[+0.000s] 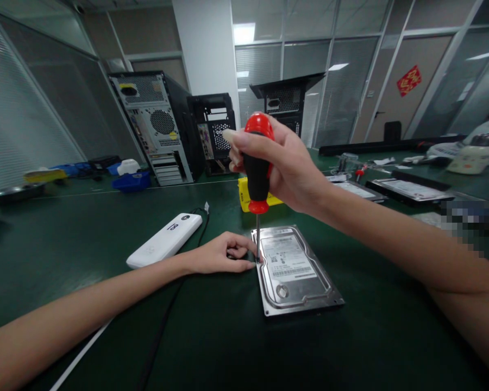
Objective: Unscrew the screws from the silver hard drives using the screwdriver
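A silver hard drive (289, 288) with a white label lies flat on the green table in front of me. My right hand (285, 157) is wrapped around the red and black handle of a screwdriver (258, 179), held upright. Its thin shaft points straight down, and the tip meets the left edge of the drive at a screw spot too small to make out. My left hand (226, 252) rests on the table with curled fingers. Its thumb and index finger close on the drive's left edge, right beside the screwdriver tip.
A white power bank (167, 239) with a black cable lies to the left. Behind the drive is a yellow object (243, 195), partly hidden by my right hand. Computer cases (158, 125) stand at the back. More hard drives (411, 190) lie at the right, and a blue bin (131, 181) sits far left.
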